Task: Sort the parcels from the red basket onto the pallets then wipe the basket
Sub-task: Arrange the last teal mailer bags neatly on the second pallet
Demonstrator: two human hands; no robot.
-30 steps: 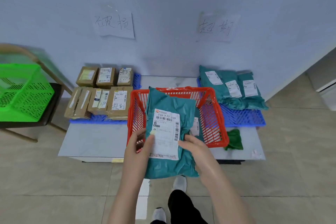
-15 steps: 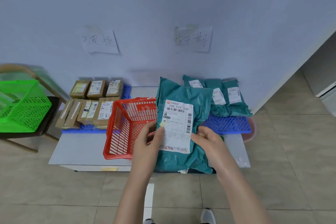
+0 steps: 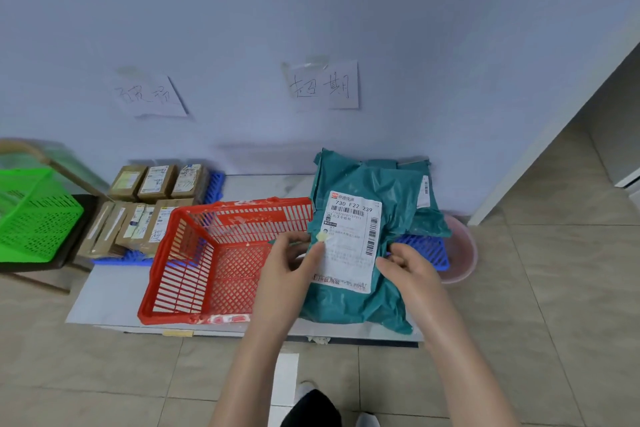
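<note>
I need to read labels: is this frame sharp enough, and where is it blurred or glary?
Head view: the label on the teal parcel reads clearly at top, faintly below; the left wall sign and green basket are smeared; lighting is even, without glare.

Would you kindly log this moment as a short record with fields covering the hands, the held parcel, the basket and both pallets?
Held item: teal plastic mailer parcel, white shipping label facing the camera
Left hand: grips the parcel's left edge, thumb on the label
Right hand: grips its right edge
Red plastic basket: on the table, no parcel visible inside, pale smears on it
Left blue pallet: brown cardboard boxes
Right blue pallet: other teal mailers, partly behind the held parcel
</note>
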